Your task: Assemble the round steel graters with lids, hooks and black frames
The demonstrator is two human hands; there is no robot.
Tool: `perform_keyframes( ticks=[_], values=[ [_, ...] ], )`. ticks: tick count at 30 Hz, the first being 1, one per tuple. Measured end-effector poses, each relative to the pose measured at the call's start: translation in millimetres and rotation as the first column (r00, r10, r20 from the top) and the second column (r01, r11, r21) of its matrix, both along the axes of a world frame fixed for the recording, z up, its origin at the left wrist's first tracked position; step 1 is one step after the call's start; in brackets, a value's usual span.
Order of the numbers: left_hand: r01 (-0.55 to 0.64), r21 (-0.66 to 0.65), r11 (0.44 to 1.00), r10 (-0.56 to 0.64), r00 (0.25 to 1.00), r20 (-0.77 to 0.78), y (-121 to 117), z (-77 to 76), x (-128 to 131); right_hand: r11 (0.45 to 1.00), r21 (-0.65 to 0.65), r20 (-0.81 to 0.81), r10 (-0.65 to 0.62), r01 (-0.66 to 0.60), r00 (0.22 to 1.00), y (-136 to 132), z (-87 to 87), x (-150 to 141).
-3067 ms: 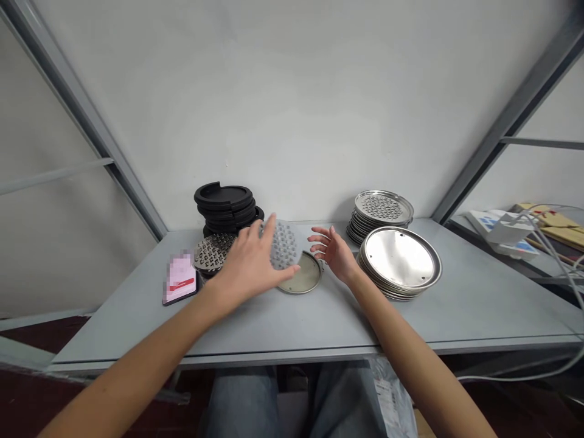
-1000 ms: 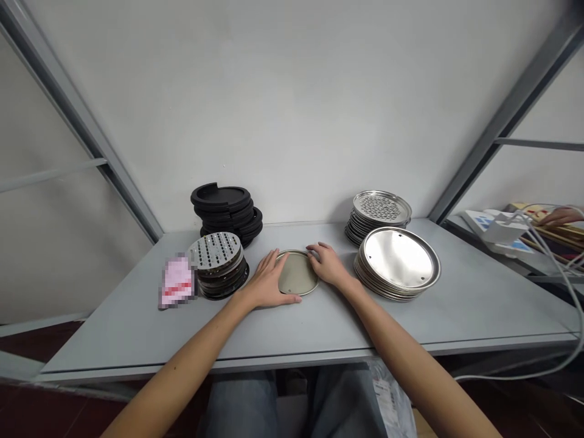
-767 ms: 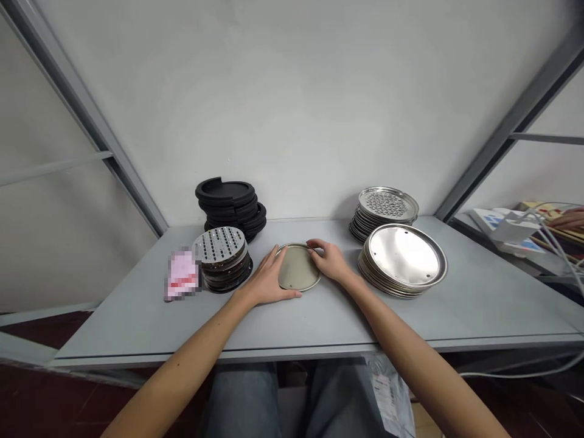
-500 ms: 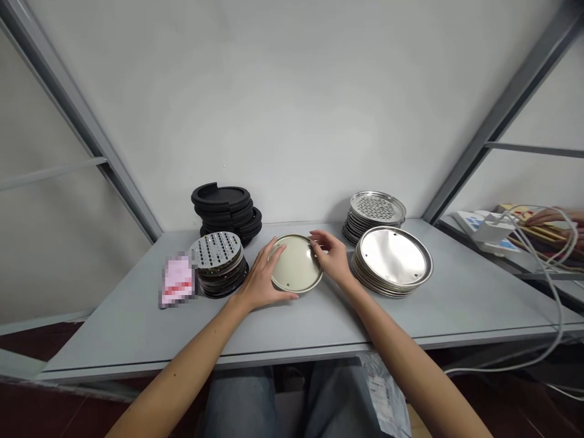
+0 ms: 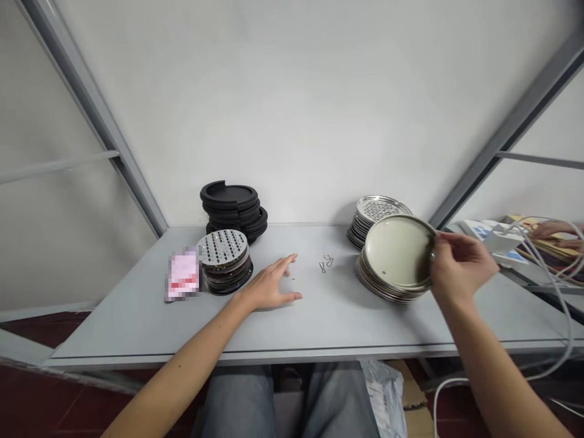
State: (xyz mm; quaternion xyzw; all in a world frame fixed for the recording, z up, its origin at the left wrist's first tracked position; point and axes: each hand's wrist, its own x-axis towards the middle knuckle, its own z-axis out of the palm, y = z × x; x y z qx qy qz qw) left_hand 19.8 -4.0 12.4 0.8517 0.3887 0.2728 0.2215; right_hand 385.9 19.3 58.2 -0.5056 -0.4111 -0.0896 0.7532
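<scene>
My right hand (image 5: 458,264) pinches the right rim of a round, cream-coloured metal lid (image 5: 398,252). The lid is over a stack of round metal lids (image 5: 381,292), hiding its top; whether the two touch I cannot tell. My left hand (image 5: 269,285) rests on the table with fingers apart and nothing in them. Between the hands lie small bent wire clips (image 5: 325,263). Left of my left hand stands a stack of perforated metal discs (image 5: 223,248).
Black ring-shaped pieces (image 5: 230,204) are piled at the back left. Perforated metal trays (image 5: 381,208) are stacked at the back right. A blurred pink item (image 5: 183,271) lies at left. On the right are white cables (image 5: 563,304) and another person's hand (image 5: 554,228).
The cream lid has moved right, from between both hands to over the lid stack, carried by my right hand. My left hand has let go, and the wire clips now show.
</scene>
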Motion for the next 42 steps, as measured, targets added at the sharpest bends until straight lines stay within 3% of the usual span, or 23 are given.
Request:
perform_keyframes(
  ticks=[5,10,15,19,24,28,31,35,40,42],
  values=[
    [-0.004,0.037,0.999,0.003,0.999,0.036,1.1,-1.8,0.1,0.995,-0.068,-0.001,-0.074,0.074,0.997,11.4,-13.9,39.6],
    [-0.026,0.089,0.996,0.020,0.997,0.074,2.2,-0.3,0.0,0.972,-0.229,0.023,-0.056,0.060,0.998,13.1,-26.2,39.7],
    [-0.045,0.124,0.991,0.037,0.997,0.069,3.4,-0.6,-1.2,0.905,-0.425,0.064,0.004,0.023,0.998,14.7,-33.8,43.7],
    [-0.021,0.134,0.991,0.011,0.997,0.074,2.9,-0.7,-0.4,0.886,-0.463,0.115,0.048,0.011,0.992,14.8,-38.9,47.3],
    [-0.039,0.135,0.990,0.029,0.997,0.075,2.1,1.3,0.6,0.878,-0.473,0.187,0.016,0.076,0.982,8.7,-33.9,42.7],
    [-0.041,0.134,0.990,0.034,0.998,0.058,1.8,1.5,0.8,0.927,-0.332,0.440,-0.013,0.176,0.898,4.2,-21.9,33.8],
    [-0.040,0.146,0.988,0.033,0.998,0.047,2.3,-0.3,0.5,0.950,-0.271,0.607,0.041,0.158,0.794,3.8,-12.1,25.4],
    [-0.047,0.155,0.987,0.040,0.998,0.047,3.4,-2.9,-0.2,0.937,-0.345,0.709,0.228,0.047,0.668,6.9,-3.3,20.9],
    [-0.042,0.158,0.987,0.037,0.999,0.037,3.9,-3.1,-0.1,0.904,-0.426,0.675,0.286,0.043,0.680,12.1,-2.0,29.6],
    [-0.033,0.159,0.987,0.027,0.999,0.035,4.0,-3.0,0.0,0.883,-0.467,0.717,0.345,0.049,0.606,12.5,-3.5,32.2]
  ],
)
